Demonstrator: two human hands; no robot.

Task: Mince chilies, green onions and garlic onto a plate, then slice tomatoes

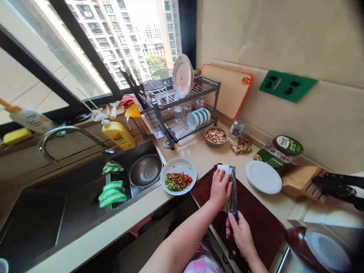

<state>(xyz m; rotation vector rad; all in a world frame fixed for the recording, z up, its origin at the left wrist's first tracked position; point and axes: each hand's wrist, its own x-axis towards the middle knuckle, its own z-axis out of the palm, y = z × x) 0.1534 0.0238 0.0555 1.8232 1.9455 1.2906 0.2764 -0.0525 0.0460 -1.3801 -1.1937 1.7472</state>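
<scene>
A kitchen knife (pixel 233 189) stands nearly on edge over the dark red-brown cutting board (pixel 256 212), its blade pointing away from me. Wrapped round its black handle is my right hand (pixel 241 235). My left hand (pixel 221 187) lies just left of the blade, fingers curled over a white block (pixel 224 167). Only the block's far end shows clearly; the rest is under my fingers, and its kind is unclear. Left of the board, a white plate (pixel 170 167) holds chopped red and green chillies (pixel 178 181).
A bowl of sliced pieces (pixel 215 136), ginger (pixel 241 145), a glass jar (pixel 236 128) and stacked white plates (pixel 264 176) stand behind and right of the board. A knife block (pixel 301 180) is at far right. The sink (pixel 57 204) and dish rack (pixel 187 100) lie left and behind.
</scene>
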